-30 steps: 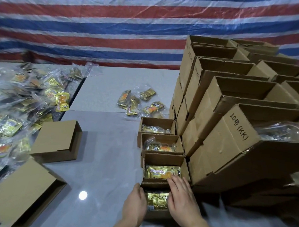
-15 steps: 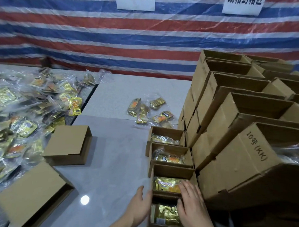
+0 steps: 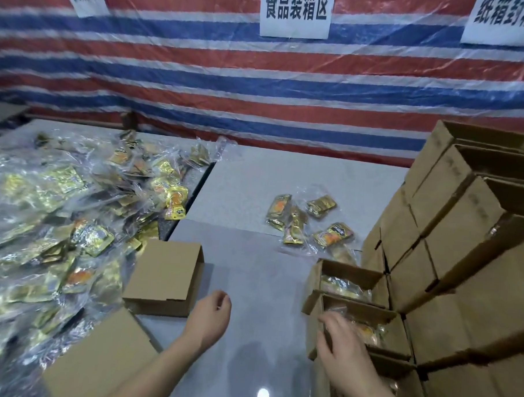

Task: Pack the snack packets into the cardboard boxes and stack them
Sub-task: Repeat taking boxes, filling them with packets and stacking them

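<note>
A: Fingers first. Right hand (image 3: 342, 352): fingers (image 3: 329, 324) spread and nearly straight, laid over the near-left edge of the second open box (image 3: 369, 329) in the row; nothing pinched that I can see, though motion blur limits this. Judged a steadying or tucking touch.

B: Left hand (image 3: 212, 316)?

A: Over bare bench (image 3: 251, 288) left of the row. Fingers loosely curled, holding nothing. It points toward the closed small box (image 3: 165, 276) and the heap; probably reaching for the next item.

B: Task items?

A: Snack packets sit in the open boxes: gold wrappers visible in the far open box (image 3: 345, 280) and in the one under the right fingers. Loose supply: a bagged heap of packets (image 3: 58, 234) far left, a small cluster of packets (image 3: 307, 221) beyond the row. Another closed carton (image 3: 97, 362) lies near left.

B: Why the row against the stack?

A: Open boxes butt against the tall stack of cartons (image 3: 462, 252) on the right; likely so filled ones transfer with little travel. Stack flaps are open and leaning; a knock may shift them.

B: Status?

A: Packing partway; open boxes not yet closed or stacked.
</note>
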Demonstrator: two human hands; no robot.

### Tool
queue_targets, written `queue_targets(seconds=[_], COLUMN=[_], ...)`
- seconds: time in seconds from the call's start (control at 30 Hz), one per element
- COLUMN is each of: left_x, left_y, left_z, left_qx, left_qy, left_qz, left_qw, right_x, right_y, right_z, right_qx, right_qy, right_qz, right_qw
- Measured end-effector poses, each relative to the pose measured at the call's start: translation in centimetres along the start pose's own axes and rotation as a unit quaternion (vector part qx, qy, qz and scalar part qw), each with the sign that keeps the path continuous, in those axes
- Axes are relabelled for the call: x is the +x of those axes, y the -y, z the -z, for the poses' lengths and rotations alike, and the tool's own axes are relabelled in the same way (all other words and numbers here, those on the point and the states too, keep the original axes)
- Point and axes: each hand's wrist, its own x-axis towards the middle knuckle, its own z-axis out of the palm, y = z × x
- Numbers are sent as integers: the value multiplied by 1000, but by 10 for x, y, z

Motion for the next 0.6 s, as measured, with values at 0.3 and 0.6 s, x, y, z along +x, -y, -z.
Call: queue_targets(seconds=[0.3, 0.6], left_x=[96, 130], left_y=[50, 101], left_z=[30, 12], left_qx=[205, 305], left_qy=[-39, 29], left_qz=[15, 166], left_qw=[978, 937], right_x=[75, 123], right_y=[44, 46], right_z=[-14, -8], right_qx=[14, 39], right_qy=[35, -2], right_qz=[-35, -70], right_qw=[999, 997])
